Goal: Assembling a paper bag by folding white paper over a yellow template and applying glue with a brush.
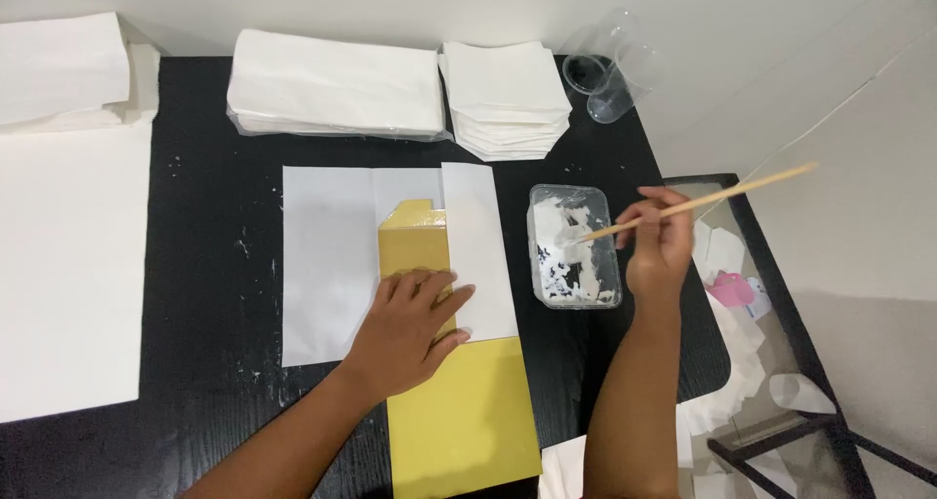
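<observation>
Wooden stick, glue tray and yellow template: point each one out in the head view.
wooden stick (742, 189), head view, on the bare shaft past the right hand.
glue tray (573, 246), head view, on its smeared floor.
yellow template (464, 416), head view, on the uncovered lower part.

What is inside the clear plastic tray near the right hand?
The clear plastic tray holds white paste, smeared unevenly. The wooden stick in the right hand dips into it, its tip covered.

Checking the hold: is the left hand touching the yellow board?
Touching. The head view shows the left hand pressed flat on the yellow board.
</observation>
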